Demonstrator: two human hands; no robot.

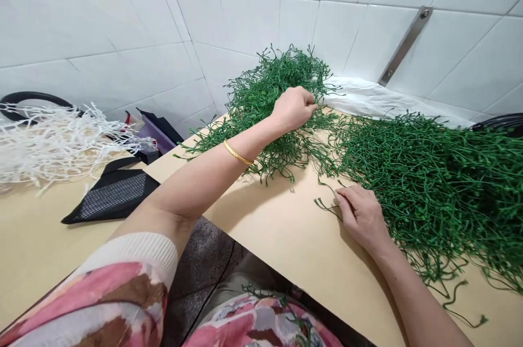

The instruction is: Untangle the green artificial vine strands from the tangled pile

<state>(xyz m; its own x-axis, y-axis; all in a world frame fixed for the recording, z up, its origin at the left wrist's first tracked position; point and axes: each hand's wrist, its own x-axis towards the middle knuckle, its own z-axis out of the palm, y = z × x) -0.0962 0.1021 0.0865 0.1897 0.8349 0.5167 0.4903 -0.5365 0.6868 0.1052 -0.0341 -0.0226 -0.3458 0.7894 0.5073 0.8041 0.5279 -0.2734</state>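
Here, between the thumb and fingers of the right hand (362, 216), some green strands (325, 207) are pinched, their length being directed leftward along the table (261, 221). The left hand (293, 110) is held farther off, over the left heap (261, 88), its fingers curled together; a strand inside cannot be confirmed. Nearest the right hand, just rightward, the larger right heap (429, 189) is spread.
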